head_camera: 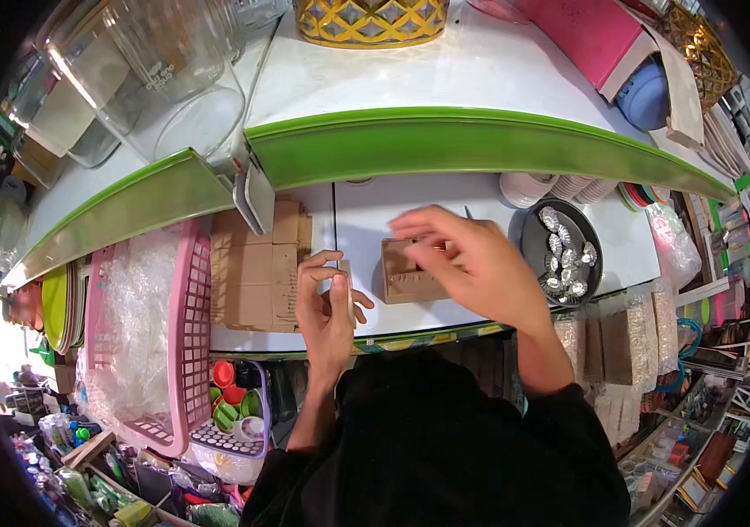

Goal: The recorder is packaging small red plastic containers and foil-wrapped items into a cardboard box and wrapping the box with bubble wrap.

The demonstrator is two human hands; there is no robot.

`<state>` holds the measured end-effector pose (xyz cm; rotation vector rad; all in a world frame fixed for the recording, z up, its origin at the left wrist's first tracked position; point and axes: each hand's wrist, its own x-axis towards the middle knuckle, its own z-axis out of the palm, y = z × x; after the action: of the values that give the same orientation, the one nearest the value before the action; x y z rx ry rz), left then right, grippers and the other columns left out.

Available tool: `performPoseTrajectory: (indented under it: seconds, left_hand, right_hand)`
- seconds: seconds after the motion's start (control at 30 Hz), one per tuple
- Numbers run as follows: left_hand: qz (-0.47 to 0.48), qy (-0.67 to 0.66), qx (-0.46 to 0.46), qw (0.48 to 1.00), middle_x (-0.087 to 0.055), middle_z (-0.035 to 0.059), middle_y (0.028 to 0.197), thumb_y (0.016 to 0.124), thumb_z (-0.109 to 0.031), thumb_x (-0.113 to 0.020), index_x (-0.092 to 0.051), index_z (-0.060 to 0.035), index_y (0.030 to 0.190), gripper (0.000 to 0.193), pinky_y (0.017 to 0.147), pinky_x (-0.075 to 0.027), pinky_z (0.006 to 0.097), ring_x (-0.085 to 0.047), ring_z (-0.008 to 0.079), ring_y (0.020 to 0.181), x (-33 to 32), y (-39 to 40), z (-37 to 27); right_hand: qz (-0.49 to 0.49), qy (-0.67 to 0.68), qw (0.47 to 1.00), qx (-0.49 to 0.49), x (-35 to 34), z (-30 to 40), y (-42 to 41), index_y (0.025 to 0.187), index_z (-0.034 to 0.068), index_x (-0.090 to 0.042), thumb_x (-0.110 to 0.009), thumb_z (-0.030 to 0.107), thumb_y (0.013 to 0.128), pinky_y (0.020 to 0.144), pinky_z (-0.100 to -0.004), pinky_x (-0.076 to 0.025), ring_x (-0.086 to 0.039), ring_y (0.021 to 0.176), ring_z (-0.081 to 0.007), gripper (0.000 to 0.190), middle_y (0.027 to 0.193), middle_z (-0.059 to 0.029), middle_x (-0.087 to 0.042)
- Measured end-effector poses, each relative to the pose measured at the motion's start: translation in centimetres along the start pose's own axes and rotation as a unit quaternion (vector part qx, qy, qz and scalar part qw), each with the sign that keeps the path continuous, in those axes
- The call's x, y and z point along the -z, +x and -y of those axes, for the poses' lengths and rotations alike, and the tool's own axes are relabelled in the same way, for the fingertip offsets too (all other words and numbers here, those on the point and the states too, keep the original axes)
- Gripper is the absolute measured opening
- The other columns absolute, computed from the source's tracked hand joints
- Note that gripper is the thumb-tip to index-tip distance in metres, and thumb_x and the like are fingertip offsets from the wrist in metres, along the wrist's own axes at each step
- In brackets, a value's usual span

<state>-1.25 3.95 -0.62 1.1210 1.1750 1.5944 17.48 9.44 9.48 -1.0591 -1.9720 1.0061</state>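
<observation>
In front of me my left hand pinches a thin, pale flat piece, seen nearly edge-on, between thumb and fingers; its material is unclear. My right hand, slightly blurred, hovers over a small open cardboard box on the white shelf. Its thumb and fingers are spread, with nothing visible between them. Part of the box and its contents are hidden under that hand. A dark, thin tip shows just behind the right hand; what it belongs to is hidden. Flattened cardboard lies left of my left hand.
Silvery fluted pieces lie in a round dark pan at right, near stacked cups. A green-edged shelf overhangs the workspace. At left stand a pink plastic basket with clear wrap and clear containers above.
</observation>
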Motion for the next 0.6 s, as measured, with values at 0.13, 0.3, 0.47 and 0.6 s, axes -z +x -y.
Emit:
performPoseTrajectory:
  seconds: [0.13,0.3,0.47,0.6]
  left_hand:
    - [0.013,-0.016,0.01,1.0,-0.052,0.0147,0.123,0.102,-0.014,-0.05,-0.05,-0.0002,0.1,0.014,0.046,-0.049,0.024,-0.068,0.0194,0.064,0.1,0.4,0.1]
    - [0.041,-0.007,0.006,0.999,-0.052,0.0153,0.123,0.102,-0.014,-0.051,-0.049,0.0003,0.1,0.014,0.046,-0.049,0.0247,-0.068,0.0204,0.064,-0.4,1.1,0.1]
    - [0.049,-0.021,-0.006,0.999,-0.052,0.0162,0.122,0.102,-0.013,-0.051,-0.049,0.0012,0.1,0.015,0.046,-0.05,0.0246,-0.069,0.0215,0.064,-0.5,1.1,0.3]
    - [0.054,-0.022,-0.015,0.998,-0.051,0.0162,0.122,0.102,-0.013,-0.051,-0.048,0.0014,0.1,0.014,0.046,-0.049,0.0249,-0.069,0.0224,0.064,-0.4,1.2,0.3]
  right_hand:
    - [-0.116,-0.054,0.992,-0.021,1.8,-2.0,-3.6,0.108,0.006,-0.066,-0.063,0.015,0.093,0.067,-0.0349,-0.056,-0.072,0.082,-0.0239,0.017,0.096,-0.0114,-0.073]
    - [-0.195,-0.22,0.936,-0.192,2.3,-6.2,-7.1,0.1,0.004,-0.066,-0.065,0.014,0.092,0.063,-0.0376,-0.053,-0.07,0.073,-0.0262,0.012,0.09,-0.0122,-0.071]
    - [-0.171,-0.354,0.881,-0.263,0.8,-10.6,-10.5,0.097,0.005,-0.064,-0.069,0.014,0.086,0.068,-0.0455,-0.052,-0.068,0.079,-0.0353,0.015,0.088,-0.0135,-0.069]
    - [-0.129,-0.354,0.863,-0.336,-0.1,-12.2,-11.6,0.102,0.009,-0.061,-0.074,0.022,0.081,0.072,-0.048,-0.054,-0.068,0.086,-0.0371,0.028,0.095,-0.0135,-0.068]
